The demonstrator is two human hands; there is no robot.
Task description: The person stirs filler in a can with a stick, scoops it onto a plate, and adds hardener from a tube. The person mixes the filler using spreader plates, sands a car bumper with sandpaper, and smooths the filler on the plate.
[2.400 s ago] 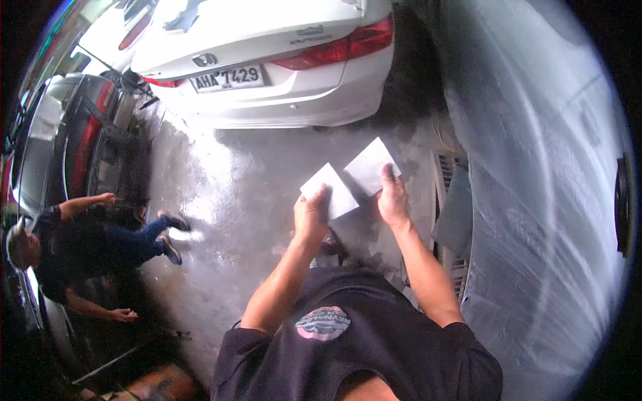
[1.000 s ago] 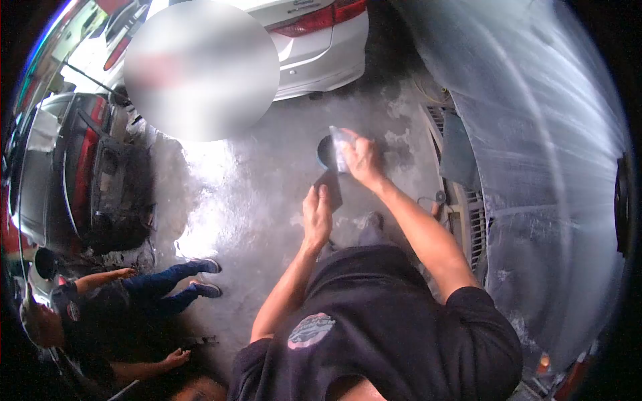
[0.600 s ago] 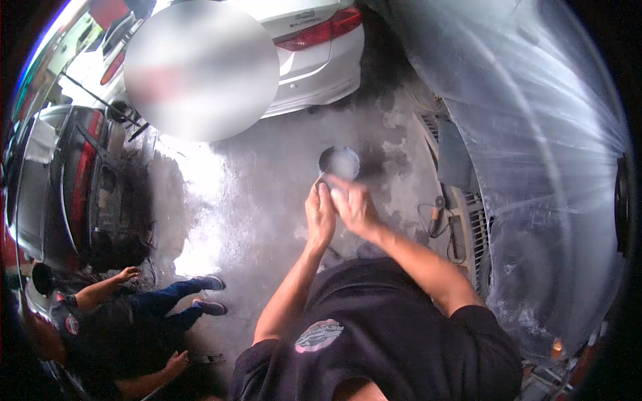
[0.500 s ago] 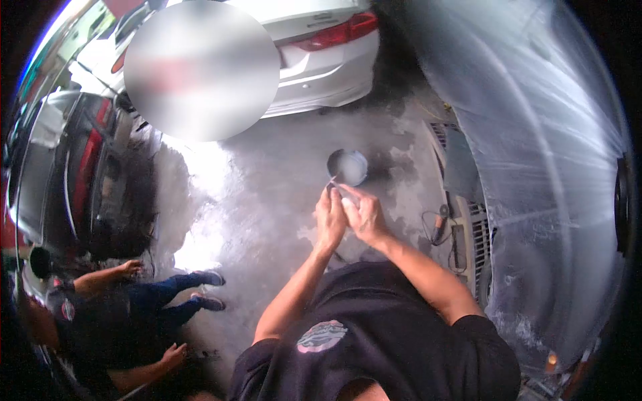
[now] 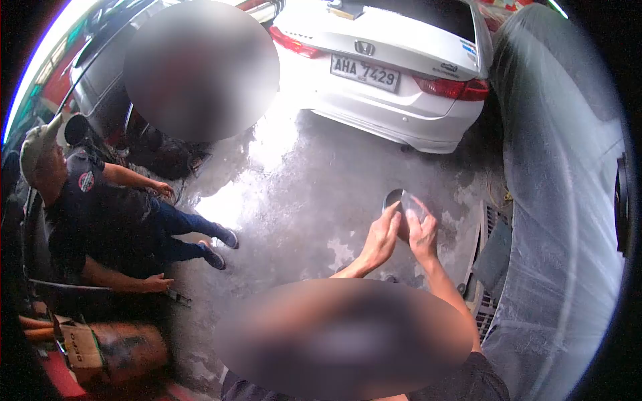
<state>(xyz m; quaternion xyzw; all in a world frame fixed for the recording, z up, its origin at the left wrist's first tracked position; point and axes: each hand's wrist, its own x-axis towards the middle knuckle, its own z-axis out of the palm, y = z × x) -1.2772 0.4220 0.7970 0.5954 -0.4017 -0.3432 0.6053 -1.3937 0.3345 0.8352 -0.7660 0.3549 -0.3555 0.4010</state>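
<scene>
While the concrete floor spreads glossy across the middle of the frame, plastic sheeting drapes down its right side and the white car fills the upper centre, its rear end bounding the room to move. Another person stands at the left, well apart from the wearer's hands, so elbow room looks easier that way than toward the grey board at centre right, beside the sheeting.

Right of centre, the left hand and right hand come together with fingers pointing up the frame. Behind them a dark round vessel shows only part of its curved edge; its contents are hidden.

Between the hands, a dark flat piece appears clasped by the left hand, while the right hand pinches a pale thin piece. Whether the two touch, I cannot tell. Handling them well probably calls for light, even pressure, thumbs laid flat and small wrist movements; thin corners could bend or slip if gripped only at the tip.
</scene>
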